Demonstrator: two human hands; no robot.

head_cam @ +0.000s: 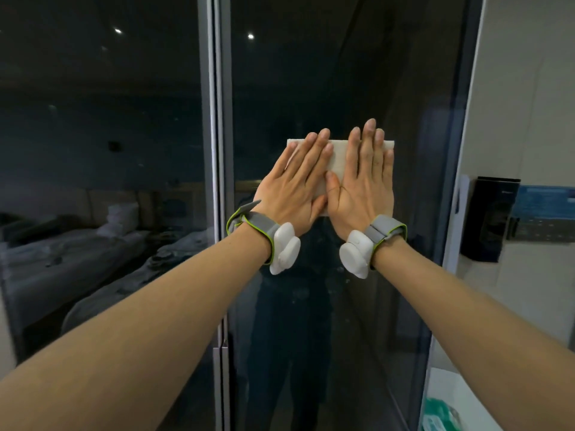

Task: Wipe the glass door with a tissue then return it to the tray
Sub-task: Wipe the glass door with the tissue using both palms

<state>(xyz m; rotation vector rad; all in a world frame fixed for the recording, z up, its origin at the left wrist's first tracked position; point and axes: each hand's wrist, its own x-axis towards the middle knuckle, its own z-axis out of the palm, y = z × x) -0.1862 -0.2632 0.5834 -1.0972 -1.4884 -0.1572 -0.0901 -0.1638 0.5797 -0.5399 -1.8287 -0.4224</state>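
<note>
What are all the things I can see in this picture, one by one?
Glass door: one, dark and reflective, centre.
Door frame: one, grey, upright left of centre.
Tissue: one, white, folded, flat on the glass under both hands.
Wall device: one, black, on the right wall.
Wrist trackers: two, white with grey straps, one on each wrist.
Left hand: one, flat on the tissue.
Right hand: one, flat on the tissue.
</note>
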